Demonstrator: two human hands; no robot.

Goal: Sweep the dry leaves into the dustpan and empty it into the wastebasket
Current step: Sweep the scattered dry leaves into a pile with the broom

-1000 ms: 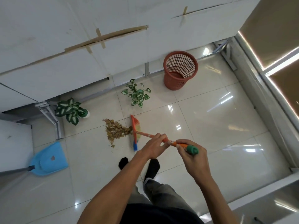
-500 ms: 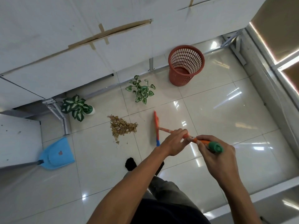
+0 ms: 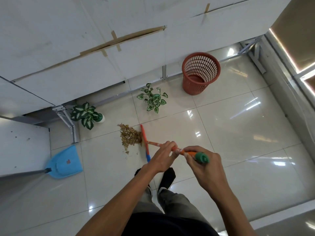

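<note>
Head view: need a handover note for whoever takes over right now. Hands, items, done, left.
Hands: left hand grips the broom mid-handle; right hand grips the handle just below its green end cap.
Things: the broom's head is set against the right edge of the dry leaves. The dustpan lies to the pile's left, apart, untouched. The wastebasket is upright, beyond and right of the pile.
Done: leaves gathered in one pile.
Left: sweep them into the dustpan, empty it into the wastebasket.

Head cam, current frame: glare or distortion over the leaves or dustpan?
Head view: bright glare spots on the glossy floor tiles, none over the dry leaves or blue dustpan; wide-angle stretching toward the corners; left hand, right hand and broom show little motion blur.
</note>
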